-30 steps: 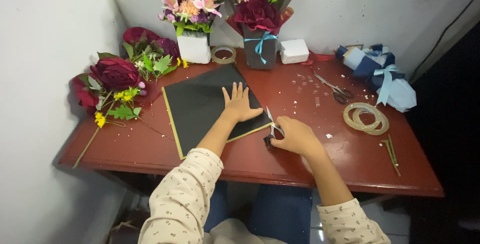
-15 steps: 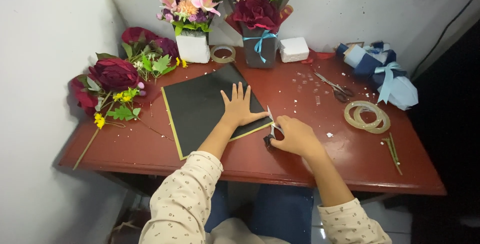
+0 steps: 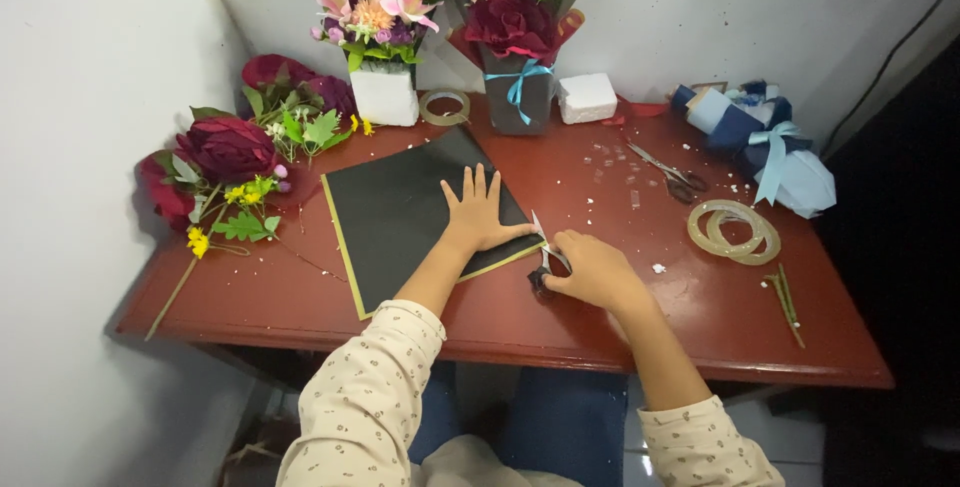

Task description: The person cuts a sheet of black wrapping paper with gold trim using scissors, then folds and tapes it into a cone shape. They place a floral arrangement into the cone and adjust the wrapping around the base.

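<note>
Head view looks down on a reddish-brown wooden counter (image 3: pixel 300 297), where the left hand (image 3: pixel 478 212) lies flat with fingers spread on a black square sheet of paper with a yellow-green edge (image 3: pixel 400 217), near its right corner. Just beside that corner the right hand (image 3: pixel 595 269) is closed around small scissors (image 3: pixel 541 252) — blades pointing up toward the sheet's edge. Farther right lie clear tape rings (image 3: pixel 733 229) and a second pair of scissors (image 3: pixel 668 171); artificial flower bouquets (image 3: pixel 375 7) stand at the back.

A paper sheet (image 3: pixel 400 212) lay on the table (image 3: pixel 480 317), loose flowers (image 3: pixel 225 162) to its left, two bouquets (image 3: pixel 380 7) behind it, and scissors (image 3: pixel 668 169) and tape rolls (image 3: pixel 733 229) to its right.
</note>
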